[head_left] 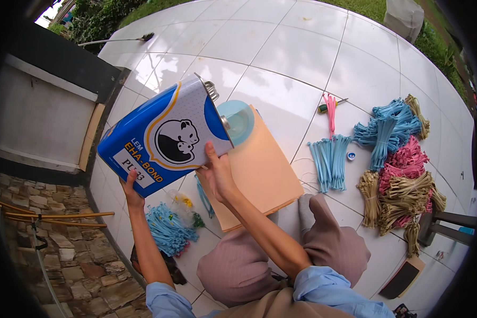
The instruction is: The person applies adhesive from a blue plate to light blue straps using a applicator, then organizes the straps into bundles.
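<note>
Two hands on one big can here: the left hand [133, 192] has the bottom end, thumb up on the printed face, and the right hand [220, 177] is wrapped round the near edge close to the top, thumb on the face too. So yeah, both are gripping the blue-and-white metal can [132, 124], which is up off the floor [297, 50] and tipped over, spout end by a see-through bluish bowl [245, 112]. Can't tell if anything's coming out. The bowl's at the far end of a peach board [262, 177] lying in front of the person's knees. Off to the right there's a row of light blue bundles [328, 165], a small blue-and-white cap [351, 156] just beside it, and a messy pile of blue, pink and tan bundles [408, 191]. Past the row, some pink strips [330, 114] lie against a screwdriver [323, 108]. Another blue heap [169, 229] sits by the left forearm.
</note>
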Tool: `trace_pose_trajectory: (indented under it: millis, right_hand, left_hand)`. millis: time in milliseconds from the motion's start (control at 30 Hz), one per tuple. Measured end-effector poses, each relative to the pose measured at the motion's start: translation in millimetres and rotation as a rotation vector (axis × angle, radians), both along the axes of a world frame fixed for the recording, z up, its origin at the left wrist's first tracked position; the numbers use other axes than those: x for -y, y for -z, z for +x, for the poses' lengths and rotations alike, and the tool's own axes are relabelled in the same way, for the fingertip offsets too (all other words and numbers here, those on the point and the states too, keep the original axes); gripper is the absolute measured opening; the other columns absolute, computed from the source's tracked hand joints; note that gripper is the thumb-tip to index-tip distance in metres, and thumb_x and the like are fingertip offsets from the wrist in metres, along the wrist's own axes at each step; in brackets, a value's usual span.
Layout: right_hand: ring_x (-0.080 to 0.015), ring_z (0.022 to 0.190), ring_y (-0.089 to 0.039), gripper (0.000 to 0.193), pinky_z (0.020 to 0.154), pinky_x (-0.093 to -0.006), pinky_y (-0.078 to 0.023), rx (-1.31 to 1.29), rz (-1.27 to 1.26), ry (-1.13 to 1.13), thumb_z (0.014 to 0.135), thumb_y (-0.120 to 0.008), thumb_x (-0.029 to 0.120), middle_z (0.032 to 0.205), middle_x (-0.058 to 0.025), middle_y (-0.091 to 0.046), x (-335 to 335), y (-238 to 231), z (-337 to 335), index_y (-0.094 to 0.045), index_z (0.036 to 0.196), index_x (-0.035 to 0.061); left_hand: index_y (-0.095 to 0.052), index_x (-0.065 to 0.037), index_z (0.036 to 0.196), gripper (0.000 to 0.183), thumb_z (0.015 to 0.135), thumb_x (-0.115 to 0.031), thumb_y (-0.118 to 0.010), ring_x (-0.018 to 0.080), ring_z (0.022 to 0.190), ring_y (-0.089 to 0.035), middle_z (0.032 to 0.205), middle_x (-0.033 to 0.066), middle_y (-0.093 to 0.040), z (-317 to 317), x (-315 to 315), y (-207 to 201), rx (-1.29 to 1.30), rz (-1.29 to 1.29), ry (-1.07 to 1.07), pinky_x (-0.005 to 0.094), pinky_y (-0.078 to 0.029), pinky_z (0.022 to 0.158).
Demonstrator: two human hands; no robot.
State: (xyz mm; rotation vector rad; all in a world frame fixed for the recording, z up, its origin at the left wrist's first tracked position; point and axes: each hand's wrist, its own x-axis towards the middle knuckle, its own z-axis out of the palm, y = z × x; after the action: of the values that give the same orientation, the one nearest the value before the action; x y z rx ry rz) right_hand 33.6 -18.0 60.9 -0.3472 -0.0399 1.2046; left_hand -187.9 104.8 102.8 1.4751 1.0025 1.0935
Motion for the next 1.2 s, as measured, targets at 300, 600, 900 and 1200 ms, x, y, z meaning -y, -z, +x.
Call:
trace_pose_trajectory:
  millis: [300,600,900,1200]
  right_hand:
    - [-0.0279,0.121,-0.041,0.076,0.098,-0.0462,-0.04,-0.052,0.01,0.058,0.085,-0.059,0.046,0.134,-0.014,-0.037,2.0,-4.5,9.2,-0.021,0.137,0.0055]
    - [-0.0286,0.122,-0.041,0.075,0.098,-0.048,-0.039,-0.097,0.025,0.048,0.085,-0.058,0.047,0.135,-0.0146,-0.037,-7.3,-8.0,11.0,-0.022,0.137,0.0053]
    - [-0.0285,0.122,-0.04,0.072,0.1,-0.0485,-0.038,-0.157,0.044,-0.006,0.086,-0.058,0.043,0.134,-0.0146,-0.037,-8.0,-2.1,-3.0,-0.022,0.137,0.0061]
    - [-0.0274,0.122,-0.04,0.069,0.099,-0.0477,-0.039,-0.17,0.038,0.04,0.087,-0.057,0.043,0.133,-0.0142,-0.038,-3.2,-6.9,-1.1,-0.024,0.136,0.0061]
  left_hand:
    - [-0.036,0.0,0.13,0.07,0.076,-0.031,-0.067,0.0217,0.098,-0.059,0.113,0.0146,-0.055,41.3,3.0,-24.3,-0.062,0.023,0.034,0.0298,-0.052,0.08]
    - [-0.037,-0.001,0.13,0.074,0.074,-0.037,-0.068,0.0221,0.094,-0.062,0.111,0.0158,-0.056,52.0,-5.9,-44.4,-0.185,0.058,0.022,0.0301,-0.055,0.075]
    - [-0.036,-0.002,0.131,0.075,0.074,-0.037,-0.068,0.0218,0.089,-0.064,0.109,0.0165,-0.057,40.5,4.3,-53.3,-0.235,0.063,-0.022,0.0303,-0.057,0.07]
    - [-0.037,-0.001,0.131,0.073,0.074,-0.036,-0.068,0.0215,0.087,-0.065,0.109,0.017,-0.058,50.4,1.5,-58.1,-0.228,0.083,0.025,0.0292,-0.057,0.068]
